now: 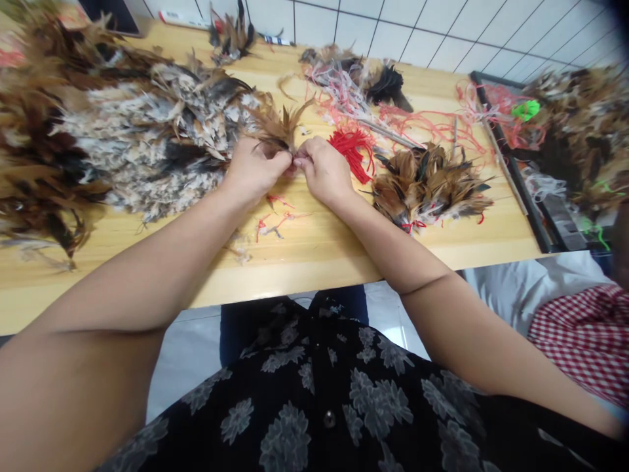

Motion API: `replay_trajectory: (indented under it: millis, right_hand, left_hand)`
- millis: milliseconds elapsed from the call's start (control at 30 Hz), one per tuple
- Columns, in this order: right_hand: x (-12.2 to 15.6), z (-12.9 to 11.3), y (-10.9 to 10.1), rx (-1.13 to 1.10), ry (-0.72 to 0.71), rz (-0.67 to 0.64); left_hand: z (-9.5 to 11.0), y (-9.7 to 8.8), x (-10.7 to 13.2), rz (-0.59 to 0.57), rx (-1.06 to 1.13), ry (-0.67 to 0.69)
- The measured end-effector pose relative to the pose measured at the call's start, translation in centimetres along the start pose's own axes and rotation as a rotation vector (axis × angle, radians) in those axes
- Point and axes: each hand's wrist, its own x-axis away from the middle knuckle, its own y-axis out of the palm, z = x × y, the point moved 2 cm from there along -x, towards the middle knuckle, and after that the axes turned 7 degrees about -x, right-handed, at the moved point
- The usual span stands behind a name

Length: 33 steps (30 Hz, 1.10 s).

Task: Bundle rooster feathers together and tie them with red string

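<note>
While the two hands meet above the middle of the table (314,249), nearer its far edge than its near one, a tuft of brown feathers (280,124) stands up between them, tips toward the wall. The left hand (258,169) has its thumb and fingers closed on the base of that tuft. Right beside it, the right hand (325,169) is nearly shut too, thumb and fingertip pinched together at the quill ends; from where I stand I can't tell whether they grip the quills or a bit of thread.

A great heap of feathers (147,131), brown with pale fluffy bases, spreads over the left end of the table, reaching almost to the left hand. Just beyond the right wrist lies a bundle of red cords (351,154), and closer to the right end sits a cluster of brown feather bunches (432,180), with red ties at their lower ends. Pink and white strings (413,121) trail behind that cluster toward the far edge, near a bunch of black feathers (386,85). A smaller dark feather bunch (233,36) and a marker (278,40) lie along the far edge by the tiled wall (383,29). Red thread scraps (275,226) are scattered between the forearms, toward the near edge. At the right end, a black-rimmed tray (521,190) holds more feathers, with something bright green (525,110) among pink strings.
</note>
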Motion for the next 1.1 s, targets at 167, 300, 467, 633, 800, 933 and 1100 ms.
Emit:
replay_trajectory:
  millis: [167, 300, 467, 633, 800, 933, 1100]
  right_hand:
    - [-0.7, 1.3, 0.6, -0.051, 0.008, 0.016]
    - [-0.8, 0.7, 0.3, -0.053, 0.022, 0.010]
    - [0.1, -2.0, -0.7, 0.106, 0.085, -0.102]
    - [0.1, -2.7, -0.1, 0.075, 0.102, -0.140]
    - [-0.8, -2.5, -0.8, -0.019, 0.147, -0.055]
    - [0.3, -4.1, -5.7, -0.100, 0.106, 0.052]
    - [5.5, -3.4, -14.1, -0.087, -0.017, 0.195]
  left_hand:
    - [0.2, 0.0, 0.0, -0.033, 0.039, 0.033]
    - [-0.2, 0.0, -0.3, -0.054, 0.041, 0.017]
    - [-0.3, -0.2, -0.6, -0.009, 0.034, 0.045]
    - [-0.5, -0.3, -1.1, 0.019, 0.092, 0.037]
    - [-0.8, -0.6, -1.5, -0.037, 0.165, 0.021]
    - [-0.2, -1.2, -1.9, 0.061, 0.060, 0.005]
    - [2.3, -0.6, -1.6, 0.204, -0.206, -0.201]
